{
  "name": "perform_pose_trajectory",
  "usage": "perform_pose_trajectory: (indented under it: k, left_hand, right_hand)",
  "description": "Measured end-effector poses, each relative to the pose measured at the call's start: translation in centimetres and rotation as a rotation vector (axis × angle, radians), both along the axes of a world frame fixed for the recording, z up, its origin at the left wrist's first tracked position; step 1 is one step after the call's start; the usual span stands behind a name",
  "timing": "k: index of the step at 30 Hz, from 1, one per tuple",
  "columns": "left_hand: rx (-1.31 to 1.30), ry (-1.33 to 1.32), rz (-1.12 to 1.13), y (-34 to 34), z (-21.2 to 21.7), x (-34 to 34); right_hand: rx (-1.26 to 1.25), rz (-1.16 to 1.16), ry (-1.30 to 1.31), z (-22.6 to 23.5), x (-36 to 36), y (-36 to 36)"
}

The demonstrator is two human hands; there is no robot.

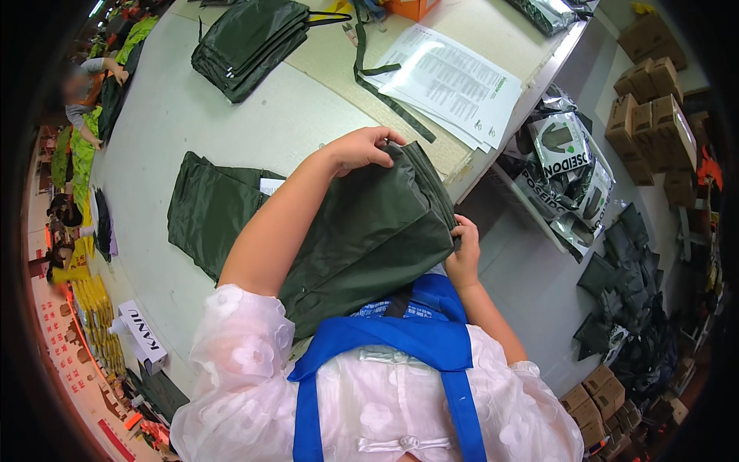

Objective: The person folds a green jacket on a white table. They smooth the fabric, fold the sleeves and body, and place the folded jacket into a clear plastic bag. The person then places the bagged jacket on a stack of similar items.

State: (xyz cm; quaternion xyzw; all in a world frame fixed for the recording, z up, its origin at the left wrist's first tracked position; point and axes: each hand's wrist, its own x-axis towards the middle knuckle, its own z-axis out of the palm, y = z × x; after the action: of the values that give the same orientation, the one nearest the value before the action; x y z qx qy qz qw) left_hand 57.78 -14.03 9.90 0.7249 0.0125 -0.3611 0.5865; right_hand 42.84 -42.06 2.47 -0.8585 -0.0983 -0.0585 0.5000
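Note:
A dark green folded garment [362, 223] of smooth, slightly shiny cloth lies on the table in front of me, its layers stacked at the right end. My left hand [363, 152] grips the far corner of that end, thumb on top and fingers curled over the edge. At the near right corner, my right hand [463, 252] pinches the folded edge; some of its fingertips are hidden by the cloth. Left of this, partly under my left forearm, more dark green folded cloth [212, 204] spreads out, with a small white label [271, 185] showing.
A stack of folded dark green pieces [250, 46] sits at the back of the table [308, 123]. Printed sheets [462, 85] and a dark strap [396, 108] lie back right. Beside the table stands a bin of packaged bags [566, 169]. A white box [142, 337] lies left. Another person [85, 96] works far left.

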Motion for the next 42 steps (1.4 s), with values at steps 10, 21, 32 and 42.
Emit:
perform_pose_trajectory:
  k: [10, 21, 32, 42]
  left_hand:
    - [0.371, -0.526, -0.208, -0.7, -3.2, 2.0]
    - [0.422, -0.430, 0.130, -1.0, -3.4, -0.9]
    - [1.541, -0.325, 0.882, 12.3, -1.1, -43.1]
    - [1.076, -0.213, 1.233, 6.6, -5.6, -49.0]
  right_hand:
    - [0.047, -0.011, 0.022, -1.7, 0.9, 0.0]
    - [-0.043, 0.246, 0.627, 5.2, 9.5, 2.9]
    - [0.075, 0.391, 0.462, 5.3, 10.5, 9.3]
    - [-0.196, 0.714, 0.190, 7.9, 18.2, 15.3]
